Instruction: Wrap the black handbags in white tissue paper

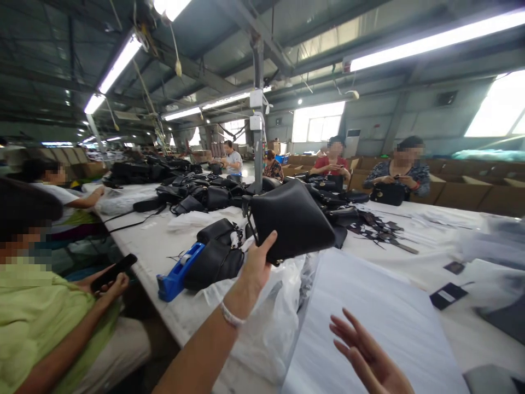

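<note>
In the head view we are holding a bag (291, 219) up over the table (143, 241), our left hand (259, 264) clasping its lower edge with the thumb pressing on the near face. Our right hand (367, 353) is hovering, holding nothing, its fingers loosely spread over the paper (369, 293). Plastic (270, 323) is lying crumpled below the bag, and a dispenser (174, 282) is standing just beside another bag (215, 265) to the left. Farther off, more bags (205, 189) are lying in a heap, while a co-worker (24, 323) at our left is holding a phone (114, 272)
</note>
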A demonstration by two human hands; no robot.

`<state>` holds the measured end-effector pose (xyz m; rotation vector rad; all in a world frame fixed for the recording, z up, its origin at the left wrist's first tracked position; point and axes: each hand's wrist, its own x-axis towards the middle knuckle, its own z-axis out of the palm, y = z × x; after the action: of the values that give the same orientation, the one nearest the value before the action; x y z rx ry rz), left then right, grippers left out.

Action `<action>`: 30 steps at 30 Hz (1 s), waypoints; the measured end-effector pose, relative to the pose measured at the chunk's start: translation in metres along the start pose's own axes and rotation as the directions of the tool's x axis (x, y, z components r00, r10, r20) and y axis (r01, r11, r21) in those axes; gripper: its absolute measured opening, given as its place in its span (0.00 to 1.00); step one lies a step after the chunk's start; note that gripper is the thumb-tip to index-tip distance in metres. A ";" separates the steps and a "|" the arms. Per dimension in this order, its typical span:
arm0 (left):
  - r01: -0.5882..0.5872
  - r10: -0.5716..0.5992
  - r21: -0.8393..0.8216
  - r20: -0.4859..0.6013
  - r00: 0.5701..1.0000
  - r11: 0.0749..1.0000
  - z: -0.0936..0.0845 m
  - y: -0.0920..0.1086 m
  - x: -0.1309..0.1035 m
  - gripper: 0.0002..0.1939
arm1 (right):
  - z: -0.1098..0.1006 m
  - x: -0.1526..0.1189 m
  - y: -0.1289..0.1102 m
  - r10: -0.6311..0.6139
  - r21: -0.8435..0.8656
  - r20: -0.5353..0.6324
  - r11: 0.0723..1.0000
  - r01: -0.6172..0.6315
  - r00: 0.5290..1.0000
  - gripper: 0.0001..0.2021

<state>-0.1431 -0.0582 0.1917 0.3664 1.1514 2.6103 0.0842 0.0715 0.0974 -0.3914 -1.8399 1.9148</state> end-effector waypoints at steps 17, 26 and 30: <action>0.698 -0.570 -0.139 0.478 0.669 0.702 0.030 -0.133 -0.136 0.36 | -0.091 -0.043 -0.012 0.386 0.373 -0.565 0.908 -0.191 0.729 0.26; 0.697 -0.649 -0.239 0.256 0.717 0.676 -0.010 -0.146 -0.092 0.22 | -0.105 -0.049 0.019 0.545 0.458 -0.332 0.807 -0.374 0.770 0.24; 0.554 -0.575 -0.241 -0.023 0.818 0.797 -0.033 -0.155 -0.077 0.14 | -0.110 -0.040 0.027 0.565 0.460 -0.197 0.775 -0.433 0.801 0.26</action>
<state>-0.0612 -0.0060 0.0448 -0.1427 0.8101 2.1938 0.1699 0.1457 0.0592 -1.0851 -1.1545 2.3294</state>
